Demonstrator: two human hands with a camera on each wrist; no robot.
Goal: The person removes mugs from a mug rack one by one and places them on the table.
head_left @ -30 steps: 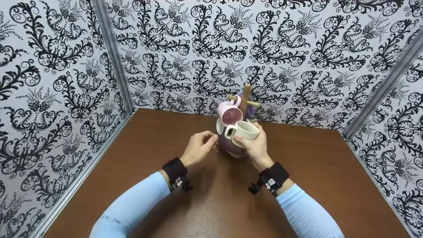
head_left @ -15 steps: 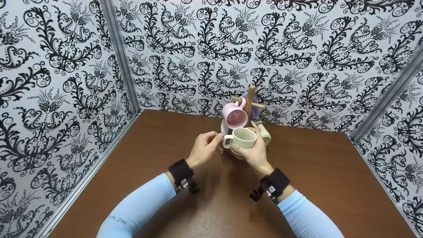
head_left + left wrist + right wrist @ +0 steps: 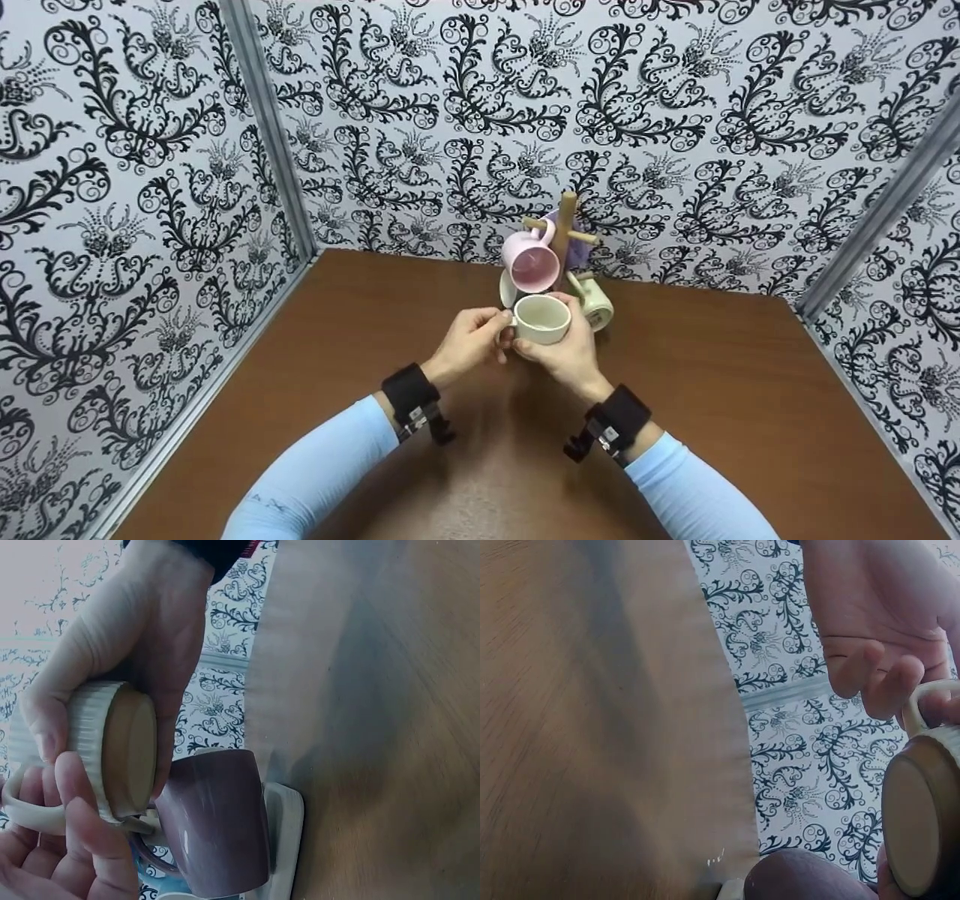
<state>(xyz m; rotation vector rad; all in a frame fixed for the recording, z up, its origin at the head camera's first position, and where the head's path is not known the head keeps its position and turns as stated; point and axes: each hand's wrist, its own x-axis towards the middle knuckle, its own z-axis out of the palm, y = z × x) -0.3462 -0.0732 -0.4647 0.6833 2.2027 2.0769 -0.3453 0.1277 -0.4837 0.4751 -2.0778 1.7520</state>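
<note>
A cream ribbed mug (image 3: 541, 321) is held between my two hands, its opening facing up. My right hand (image 3: 568, 354) grips the mug's body from the right. On the other side, my left hand (image 3: 466, 346) holds the handle with curled fingers. In the left wrist view the mug's tan base (image 3: 139, 756) and handle (image 3: 34, 816) show, with fingers at the loop. The right wrist view shows the base (image 3: 911, 821) and a left fingertip inside the handle (image 3: 916, 709). Behind the mug stands a wooden mug tree (image 3: 564, 244), partly hidden.
On the tree hang a pink mug (image 3: 531, 261), a pale green mug (image 3: 596, 304) and a purple mug (image 3: 579, 253). A dark mauve mug (image 3: 214, 821) hangs low, near the pale base (image 3: 286, 840). Patterned walls (image 3: 450, 112) enclose the brown table (image 3: 360, 315).
My right hand has brought the cream mug down and slightly left, away from the tree, uncovering the pale green mug. My left hand has gone from beside it to holding its handle.
</note>
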